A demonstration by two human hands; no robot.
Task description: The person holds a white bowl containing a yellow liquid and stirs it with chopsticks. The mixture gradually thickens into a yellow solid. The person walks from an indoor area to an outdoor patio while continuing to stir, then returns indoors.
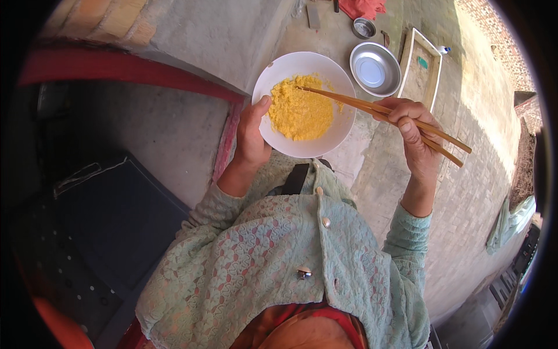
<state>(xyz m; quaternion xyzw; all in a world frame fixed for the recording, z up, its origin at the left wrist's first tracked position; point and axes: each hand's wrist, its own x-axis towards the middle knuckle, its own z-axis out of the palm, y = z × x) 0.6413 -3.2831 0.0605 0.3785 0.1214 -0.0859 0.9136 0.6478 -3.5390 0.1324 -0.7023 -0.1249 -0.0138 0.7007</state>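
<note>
Holding a white bowl (344, 131) at its left side with the left hand (254, 135), and pressing the thumb over the rim. Not possible to see well the other left fingers, partly hidden behind the bowl. Closing the right hand (414, 131) around a pair of wooden chopsticks (351, 100), between thumb and bent fingers, with the back ends sticking out to the right of this hand. Having the two hands apart from each other, with the bowl between them, nearer to the left one. Touching, with the chopstick tips, the upper part of a yellow crumbly food (301, 113), spread inside the bowl. Wearing a pale green lace jacket (279, 244), below both hands, with sleeves ending before the wrists.

Seeing also, ahead of the right hand, a shiny metal basin (391, 74) and, farther, a smaller metal bowl (356, 28) near a red cloth (363, 7). Just beyond the right hand, seeing a pale-framed tray (437, 75). To the left of the left hand, seeing a red-painted frame (133, 68) and, lower, a dark blue cloth (116, 215).
</note>
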